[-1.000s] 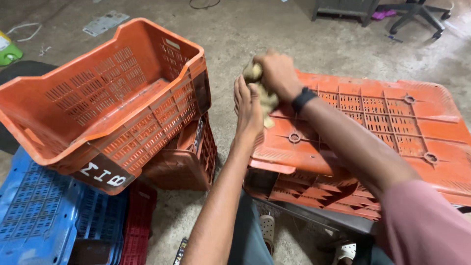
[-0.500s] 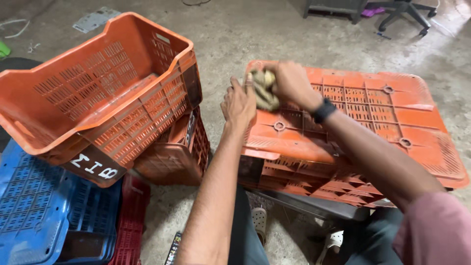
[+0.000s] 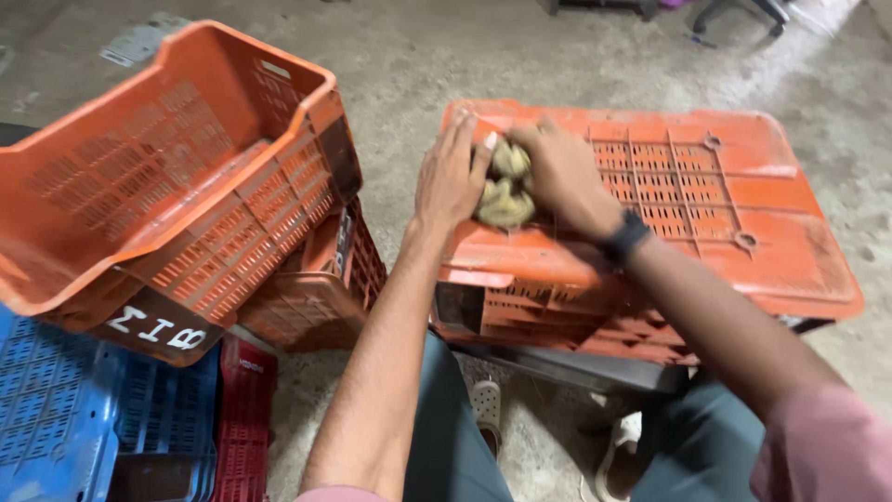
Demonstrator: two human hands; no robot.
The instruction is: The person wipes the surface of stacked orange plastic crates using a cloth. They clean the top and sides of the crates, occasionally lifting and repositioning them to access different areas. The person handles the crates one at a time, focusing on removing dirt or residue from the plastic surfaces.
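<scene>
— Where does everything sit, taking the upturned crate (image 3: 706, 200) as the mark?

— It lies bottom-up over the person's knees. On its near left corner rest both hands: the left hand (image 3: 448, 178) at the crate's left edge, the right hand (image 3: 562, 177) just beside it, and the wad of cloth (image 3: 505, 191) between them, touching both.

— And to its left?

— A tilted open crate (image 3: 177, 177) sits there, apart from the mark, stacked upon another crate (image 3: 316, 279). Nearer the person and further left lie flat crates (image 3: 84, 418) on the floor (image 3: 446, 65).

— Behind it?

— Chair legs (image 3: 734, 11), well apart, at the far edge. Beneath the crate, sandals (image 3: 485, 404) on the floor.
</scene>
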